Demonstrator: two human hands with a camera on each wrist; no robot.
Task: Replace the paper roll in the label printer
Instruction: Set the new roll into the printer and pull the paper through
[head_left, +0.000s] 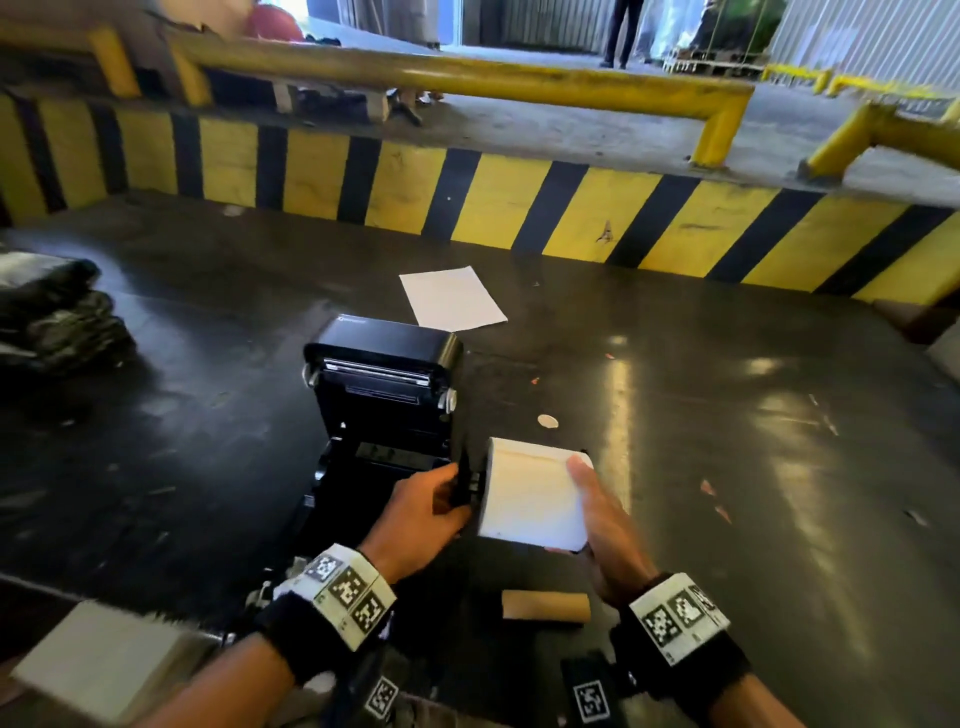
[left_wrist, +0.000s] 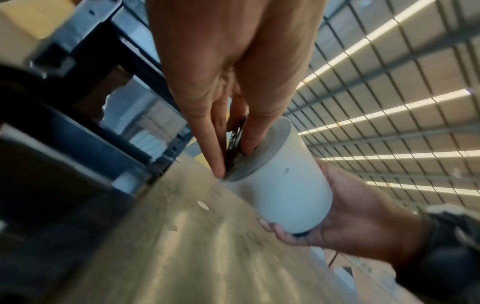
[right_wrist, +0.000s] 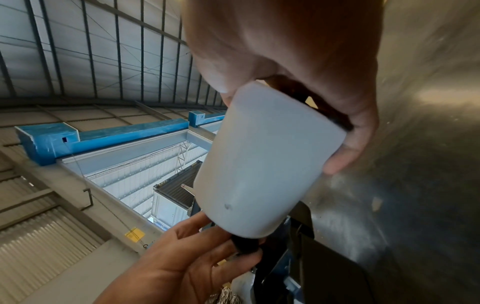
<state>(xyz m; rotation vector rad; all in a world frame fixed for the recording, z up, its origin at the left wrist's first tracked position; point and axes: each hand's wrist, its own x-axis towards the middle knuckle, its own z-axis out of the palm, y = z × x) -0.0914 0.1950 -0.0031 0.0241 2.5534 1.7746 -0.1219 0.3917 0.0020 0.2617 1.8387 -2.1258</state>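
Observation:
A black label printer (head_left: 382, 410) stands on the dark floor with its lid raised, its roll bay facing me. Just right of it my right hand (head_left: 597, 512) grips a full white paper roll (head_left: 532, 499), thumb on top and fingers under its far end (right_wrist: 259, 164). My left hand (head_left: 426, 512) pinches a black spindle part (head_left: 465, 480) against the roll's left end face (left_wrist: 235, 144). An empty brown cardboard core (head_left: 545, 605) lies on the floor between my wrists.
A white paper sheet (head_left: 452, 297) lies behind the printer. A yellow-and-black striped kerb (head_left: 467, 208) with yellow rails runs across the back. Black bundles (head_left: 57, 317) sit at the left, a white box (head_left: 98, 654) at the near left.

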